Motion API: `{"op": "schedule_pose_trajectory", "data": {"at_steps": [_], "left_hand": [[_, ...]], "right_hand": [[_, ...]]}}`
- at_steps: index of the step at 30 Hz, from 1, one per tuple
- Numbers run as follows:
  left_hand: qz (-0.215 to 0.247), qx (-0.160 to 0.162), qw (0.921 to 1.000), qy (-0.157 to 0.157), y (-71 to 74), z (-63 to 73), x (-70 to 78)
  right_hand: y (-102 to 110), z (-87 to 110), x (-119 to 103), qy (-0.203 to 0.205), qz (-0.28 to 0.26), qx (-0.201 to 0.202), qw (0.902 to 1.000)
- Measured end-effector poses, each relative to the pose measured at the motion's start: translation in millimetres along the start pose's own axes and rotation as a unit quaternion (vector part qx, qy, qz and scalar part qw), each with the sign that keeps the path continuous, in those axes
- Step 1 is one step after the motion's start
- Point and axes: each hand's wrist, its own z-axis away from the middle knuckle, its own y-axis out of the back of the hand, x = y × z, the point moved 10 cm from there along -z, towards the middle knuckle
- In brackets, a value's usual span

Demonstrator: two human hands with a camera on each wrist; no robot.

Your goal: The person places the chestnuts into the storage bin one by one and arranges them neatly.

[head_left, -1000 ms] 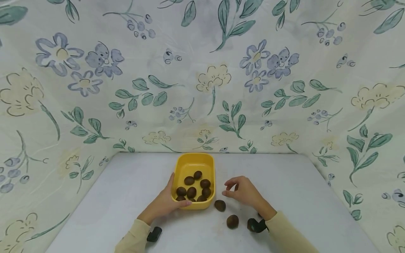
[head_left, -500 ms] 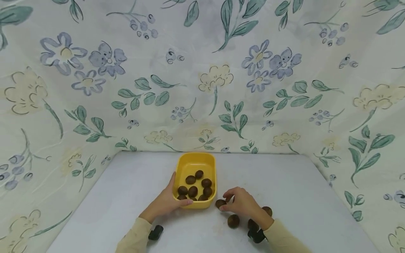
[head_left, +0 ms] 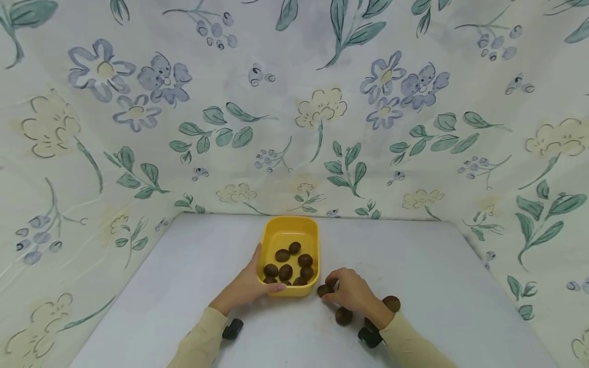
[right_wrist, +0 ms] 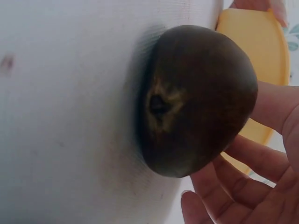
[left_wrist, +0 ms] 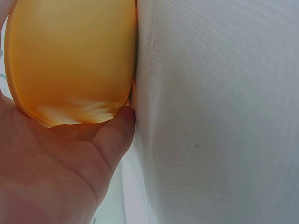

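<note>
A yellow plastic box (head_left: 313, 225) stands on the table with several dark brown round fruits (head_left: 285, 272) inside. My left hand (head_left: 244, 287) grips its near left corner, thumb along the front wall and fingers up the left side. In the left wrist view the box wall (left_wrist: 74, 56) sits against that palm. Just right of the box, my right hand (head_left: 352, 294) pinches a dark brown fruit (head_left: 324, 290) between thumb and fingers. Another such fruit (head_left: 343, 316) lies below this hand. In the right wrist view a glossy fruit (right_wrist: 201, 98) with a pale, star-like stem scar hides the fingertips.
A further brown fruit (head_left: 391, 303) lies beyond the right wrist, and one more is partly covered by it. Small black devices sit at the left wrist (head_left: 232, 329) and right wrist (head_left: 370, 338). A flowered cloth (head_left: 294, 128) rises behind the white table (head_left: 395, 250).
My right hand has come down and toward me from beside the box to the nearest loose fruit, and its fingers have closed on it. The left hand keeps its grip on the box.
</note>
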Motion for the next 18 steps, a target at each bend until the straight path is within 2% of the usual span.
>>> {"op": "schedule_pose_trajectory", "data": {"at_steps": [8, 18], "left_hand": [[0.009, -0.002, 1.0, -0.003, -1.0, -2.0, 1.2], [0.003, 0.0, 1.0, -0.002, -0.2, -0.3, 3.0]], "right_hand": [[3, 0.9, 4, 0.013, -0.017, 0.018, 0.9996], [29, 2.4, 11, 0.006, -0.084, 0.078, 0.9935]]}}
